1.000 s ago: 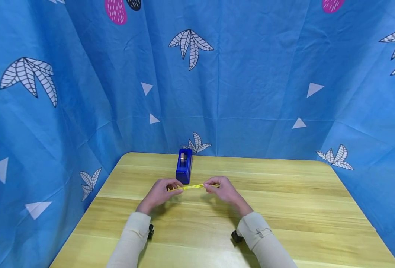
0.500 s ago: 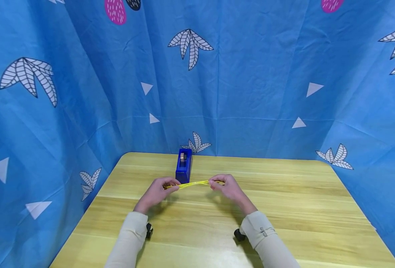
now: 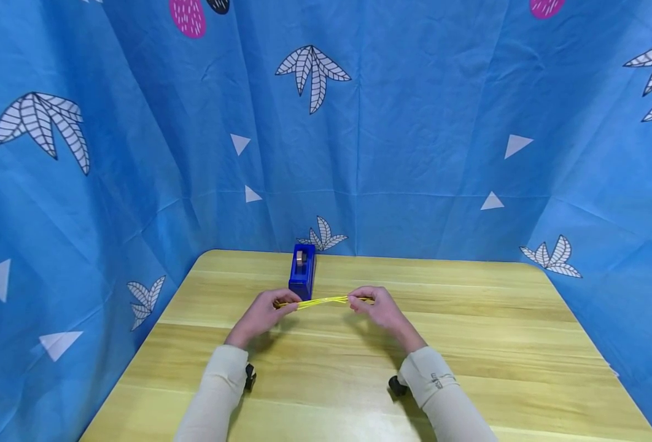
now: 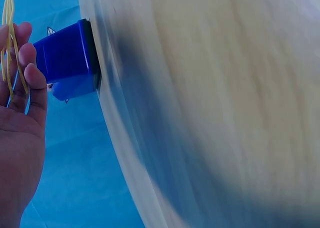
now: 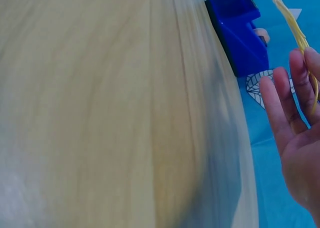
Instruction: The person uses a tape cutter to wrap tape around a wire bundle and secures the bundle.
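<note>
A bundle of thin yellow strands (image 3: 324, 301) stretches between both hands above the table. My left hand (image 3: 261, 313) pinches its left end between thumb and fingers; in the left wrist view, separate yellow strands (image 4: 10, 42) hang past the fingertips. The right end is pinched by my right hand (image 3: 380, 308), where a strand (image 5: 316, 90) curves down over the palm and the other fingers are spread. Whether the strands are loops or loose lengths I cannot tell. Just behind the left hand is a blue tape dispenser (image 3: 302, 279) with a small roll in it.
The wooden table (image 3: 469, 344) reaches back to a blue patterned curtain (image 3: 425, 135), which also hangs along the left and right sides. A dark wrist camera (image 3: 397, 385) is strapped under the right cuff, another (image 3: 250, 377) under the left.
The hands have drawn slightly apart, mainly the right hand moving right and up, so a longer stretch of the yellow strands shows between them. The tape dispenser stays in place on the table.
</note>
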